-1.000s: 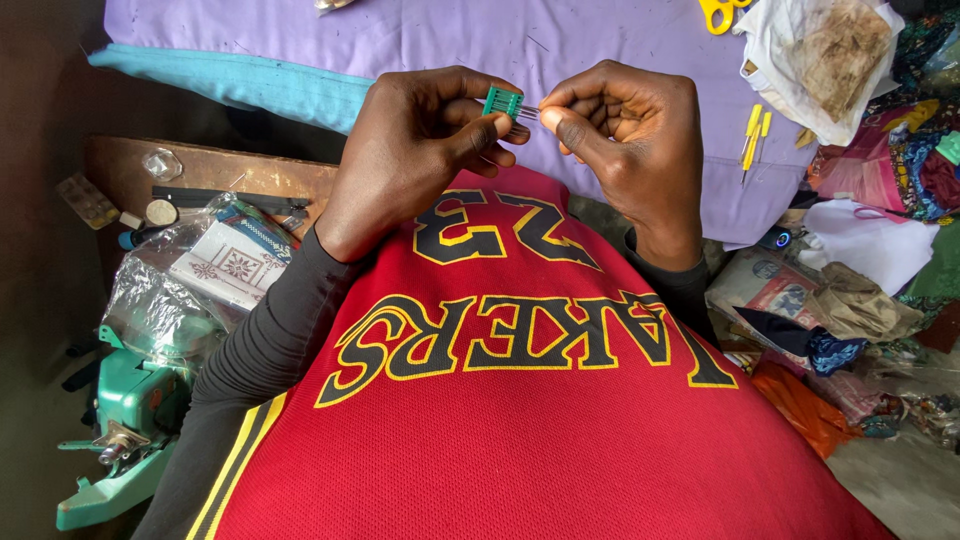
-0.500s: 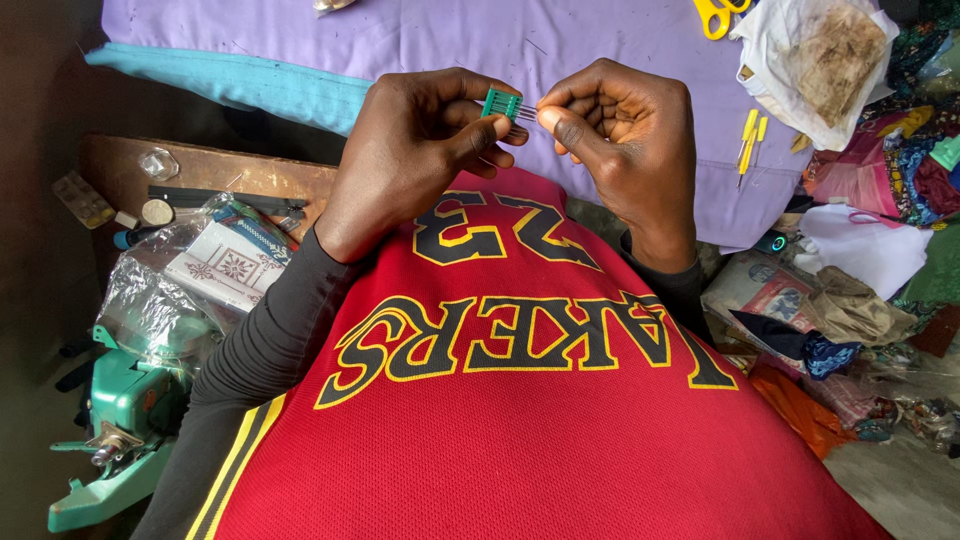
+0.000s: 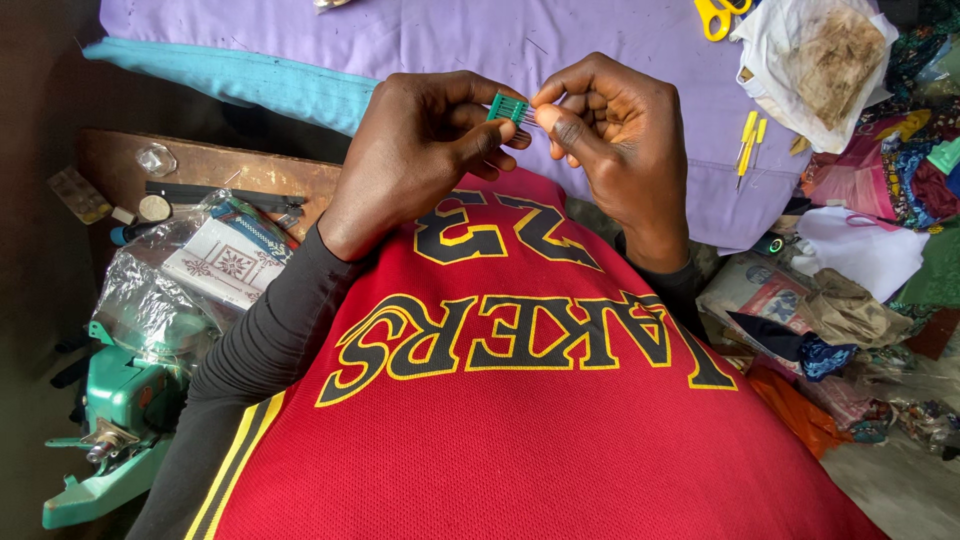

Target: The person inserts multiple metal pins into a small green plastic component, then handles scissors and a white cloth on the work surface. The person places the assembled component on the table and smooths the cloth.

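We see both hands up at chest height over the red jersey (image 3: 520, 400), meeting above the purple cloth (image 3: 420, 40). Left hand (image 3: 420, 165) is curled, thumb and forefinger pinching a small green plastic case (image 3: 507, 107) by its left end. Right hand (image 3: 610, 130) is pinched too, thumb and forefinger closed on thin metal pins sticking out of the case's right end; we can't tell how many pins or whether they're needles. Hands nearly touching, case sits between the fingertips. Around them: yellow scissors (image 3: 718, 15) top right on the cloth, a yellow pen-like tool (image 3: 748, 140) just beside the cloth's right edge, a clear plastic bag (image 3: 190, 280) on the wooden bench at left, a green sewing machine (image 3: 120, 410) below it, fabric scraps (image 3: 880, 180) piled at right.
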